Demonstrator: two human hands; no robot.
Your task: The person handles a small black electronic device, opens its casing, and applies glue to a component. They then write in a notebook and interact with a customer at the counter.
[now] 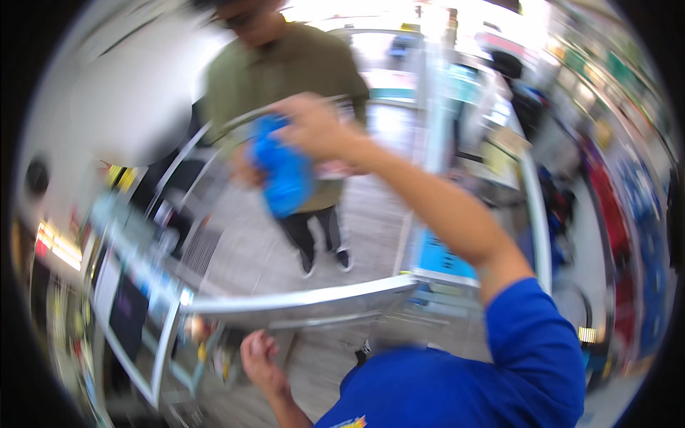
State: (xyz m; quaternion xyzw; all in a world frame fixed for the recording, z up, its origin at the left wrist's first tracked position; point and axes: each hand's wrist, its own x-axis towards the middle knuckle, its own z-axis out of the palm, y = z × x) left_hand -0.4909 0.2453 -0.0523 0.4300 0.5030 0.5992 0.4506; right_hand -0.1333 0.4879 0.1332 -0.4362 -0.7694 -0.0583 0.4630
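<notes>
Stretched out over the counter, my right hand is closed on the top of a blue plastic bag. The bag hangs full and blurred; what is inside cannot be made out. A person in an olive jacket stands across from me. One of that person's hands is beside the bag's left side, and whether it grips the bag is unclear. My left hand is low on my side of the counter, its fingers loosely curled and slightly apart, with nothing seen in it.
A pale-edged counter runs between me and the person. Glass cases continue to the left. On the right are a blue sign, another counter with items, and shelves of red and blue goods. Grey floor shows beyond.
</notes>
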